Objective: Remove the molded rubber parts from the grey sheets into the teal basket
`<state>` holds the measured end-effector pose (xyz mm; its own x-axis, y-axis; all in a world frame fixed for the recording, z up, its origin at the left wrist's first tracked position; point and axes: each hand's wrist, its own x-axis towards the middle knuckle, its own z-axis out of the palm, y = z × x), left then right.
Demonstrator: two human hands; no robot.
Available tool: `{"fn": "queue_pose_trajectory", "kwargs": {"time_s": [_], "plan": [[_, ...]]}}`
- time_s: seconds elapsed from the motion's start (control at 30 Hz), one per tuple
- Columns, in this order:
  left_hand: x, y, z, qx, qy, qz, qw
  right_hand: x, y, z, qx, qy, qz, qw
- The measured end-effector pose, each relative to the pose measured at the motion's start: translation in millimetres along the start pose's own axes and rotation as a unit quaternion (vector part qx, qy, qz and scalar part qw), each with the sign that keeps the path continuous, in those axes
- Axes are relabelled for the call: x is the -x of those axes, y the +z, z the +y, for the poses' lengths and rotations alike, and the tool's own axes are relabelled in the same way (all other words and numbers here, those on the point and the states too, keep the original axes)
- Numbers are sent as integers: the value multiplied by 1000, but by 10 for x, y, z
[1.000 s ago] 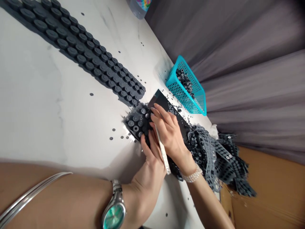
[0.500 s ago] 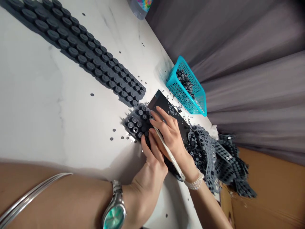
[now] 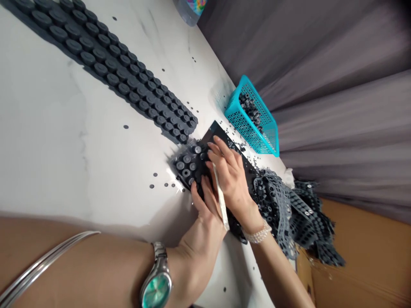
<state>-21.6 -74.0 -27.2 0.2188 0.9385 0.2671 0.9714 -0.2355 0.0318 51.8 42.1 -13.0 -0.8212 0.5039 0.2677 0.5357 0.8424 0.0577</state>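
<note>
A black moulded rubber sheet [image 3: 186, 164] with rows of round, hollow studs lies on a flat black board [image 3: 208, 133]. My left hand [image 3: 201, 229], wearing a watch, grips the near edge of this sheet with thumb and fingers. Over the sheet, my right hand [image 3: 229, 177] is closed around a slim whitish stick-like tool [image 3: 221, 194]. The tool's working tip is hidden among the fingers and studs. Both hands are close together, the right one beyond the left.
A long studded black rubber strip [image 3: 128, 81] stretches to the upper left. A turquoise basket [image 3: 269, 137] holds small black pieces. Perforated black sheets [image 3: 285, 209] are heaped at right, near a cardboard box [image 3: 362, 239]. Small black discs [image 3: 152, 186] dot the white table [image 3: 105, 171].
My right hand has shifted slightly, and the whitish tool has swung to a steeper angle. The sheet's free end has moved a little to the right. My left hand keeps its grip.
</note>
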Motion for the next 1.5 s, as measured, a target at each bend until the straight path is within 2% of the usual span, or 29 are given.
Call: {"fn": "queue_pose_trajectory", "kwargs": {"time_s": [0.07, 0.13, 0.2, 0.27, 0.4, 0.5, 0.7, 0.87, 1.07, 1.17, 1.27, 1.4, 1.5], "plan": [[7, 31, 35, 10, -14, -17, 1000, 36, 70, 91, 4, 83, 47, 995], [17, 62, 55, 19, -14, -12, 1000, 74, 103, 159, -8, 152, 75, 985], [26, 77, 49, 24, -4, 7, 1000, 97, 86, 174, -24, 171, 75, 982], [28, 60, 18, 15, 6, 18, 1000, 96, 34, 129, -36, 141, 57, 988], [1, -51, -67, -28, 24, -1, 999, 25, -64, -38, -57, 40, 24, 997], [-28, -114, -89, -51, 14, -13, 999, -46, -89, -123, -65, -5, -1, 998], [-47, -111, -54, -60, 0, -4, 998, -108, -103, -143, -63, -28, -31, 997], [-45, -75, -2, -16, -26, 9, 999, -143, -99, -125, -45, -40, -57, 997], [-10, 41, 146, 6, -37, -14, 999, -204, -55, -73, 0, -81, -42, 996], [-7, 63, 181, 15, -44, -18, 999, -186, 15, -29, -3, -35, 11, 999], [-13, 62, 171, 16, -46, -17, 999, -118, 104, 88, -26, 81, 71, 994], [1, 47, 98, 24, -31, -5, 999, -18, 123, 331, -51, 235, 144, 960], [20, 44, 46, 28, -14, 15, 999, 32, 57, 390, -71, 240, 142, 958]]}}
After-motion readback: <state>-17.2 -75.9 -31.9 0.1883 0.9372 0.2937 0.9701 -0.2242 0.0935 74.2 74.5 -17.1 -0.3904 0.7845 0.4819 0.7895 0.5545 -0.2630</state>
